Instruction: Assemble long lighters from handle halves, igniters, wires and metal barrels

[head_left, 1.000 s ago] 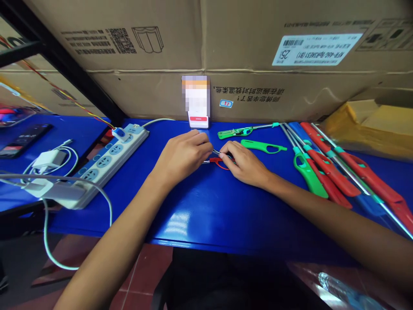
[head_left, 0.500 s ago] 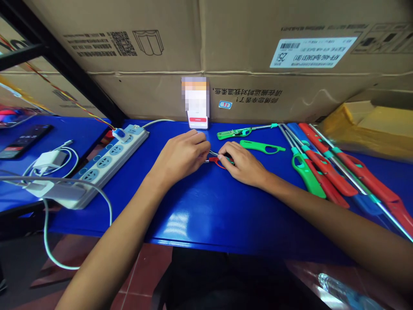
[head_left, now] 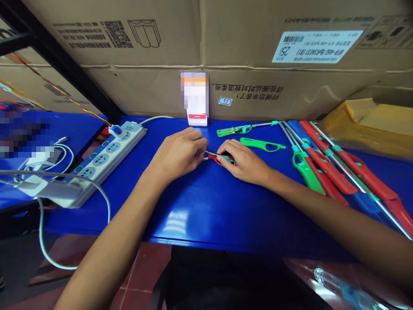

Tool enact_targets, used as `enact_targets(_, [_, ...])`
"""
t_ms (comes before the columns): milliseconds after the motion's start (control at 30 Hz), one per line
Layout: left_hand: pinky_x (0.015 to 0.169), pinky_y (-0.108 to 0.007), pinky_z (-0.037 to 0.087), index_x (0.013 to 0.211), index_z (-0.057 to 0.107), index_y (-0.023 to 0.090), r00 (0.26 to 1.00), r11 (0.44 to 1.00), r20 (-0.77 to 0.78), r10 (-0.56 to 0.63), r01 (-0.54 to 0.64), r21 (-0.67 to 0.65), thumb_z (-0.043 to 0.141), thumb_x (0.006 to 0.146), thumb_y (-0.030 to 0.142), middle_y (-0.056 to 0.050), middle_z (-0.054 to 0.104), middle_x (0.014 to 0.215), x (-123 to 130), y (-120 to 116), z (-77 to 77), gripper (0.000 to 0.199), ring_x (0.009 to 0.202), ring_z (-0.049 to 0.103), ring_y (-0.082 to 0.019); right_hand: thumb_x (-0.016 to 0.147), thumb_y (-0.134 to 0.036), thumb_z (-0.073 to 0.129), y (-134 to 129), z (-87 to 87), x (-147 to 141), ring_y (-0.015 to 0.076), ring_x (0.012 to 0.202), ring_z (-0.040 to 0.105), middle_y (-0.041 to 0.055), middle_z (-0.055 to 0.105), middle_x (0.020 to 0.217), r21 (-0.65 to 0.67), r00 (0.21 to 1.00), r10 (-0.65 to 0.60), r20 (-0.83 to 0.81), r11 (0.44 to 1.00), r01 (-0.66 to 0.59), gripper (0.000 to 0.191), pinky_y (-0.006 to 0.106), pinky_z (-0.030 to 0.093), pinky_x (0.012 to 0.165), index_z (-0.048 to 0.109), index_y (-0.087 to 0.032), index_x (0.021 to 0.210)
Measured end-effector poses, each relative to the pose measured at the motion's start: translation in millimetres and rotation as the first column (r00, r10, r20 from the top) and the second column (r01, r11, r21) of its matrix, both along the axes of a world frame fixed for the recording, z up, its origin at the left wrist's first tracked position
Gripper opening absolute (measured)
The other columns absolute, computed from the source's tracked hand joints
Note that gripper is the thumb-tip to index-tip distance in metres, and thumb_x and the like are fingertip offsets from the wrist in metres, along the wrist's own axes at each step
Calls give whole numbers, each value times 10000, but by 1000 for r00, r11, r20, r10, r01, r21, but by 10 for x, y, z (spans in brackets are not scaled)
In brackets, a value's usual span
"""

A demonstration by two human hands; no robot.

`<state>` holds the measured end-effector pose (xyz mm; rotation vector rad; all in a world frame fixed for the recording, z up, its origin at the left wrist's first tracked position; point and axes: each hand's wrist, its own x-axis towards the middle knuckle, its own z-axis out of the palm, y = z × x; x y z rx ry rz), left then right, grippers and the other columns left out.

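Above the blue table, my left hand (head_left: 180, 153) is closed around the metal tube end of a red lighter (head_left: 213, 159) with a long neck. A thin metal strip or rod (head_left: 212, 153) runs between my two hands. My right hand (head_left: 243, 161) is closed around the lighter's handle, with bits of green showing under the fingers. Most of the lighter is hidden by my hands. Just behind them lie an opened green lighter (head_left: 232, 131) with its inner parts exposed and a loose green handle shell (head_left: 258, 144).
At right, several red, green and blue long lighters (head_left: 329, 168) lie by a yellow padded envelope (head_left: 368, 125). A lit phone (head_left: 196, 101) leans on the cardboard box (head_left: 155, 86) behind. A power strip (head_left: 106, 161) with white cables occupies the left; a bottle (head_left: 345, 290) is below.
The view has shifted slightly. My left hand is a little farther from my right, and more of the thin metal piece shows between them. Both hands keep their hold.
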<state>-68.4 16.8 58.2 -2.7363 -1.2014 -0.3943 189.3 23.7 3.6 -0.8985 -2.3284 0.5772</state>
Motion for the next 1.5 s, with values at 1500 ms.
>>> enact_targets(1500, [800, -337, 494, 948, 718, 205, 977, 969, 214, -13, 66, -239, 639, 954, 144, -45, 788, 955, -115, 97, -83, 100, 858, 701, -204, 1067, -218, 565, 10, 0, 73, 296, 1099, 669, 98, 733, 1171, -16, 999, 34, 2, 999, -34, 88, 467, 517, 976, 629, -262, 1107])
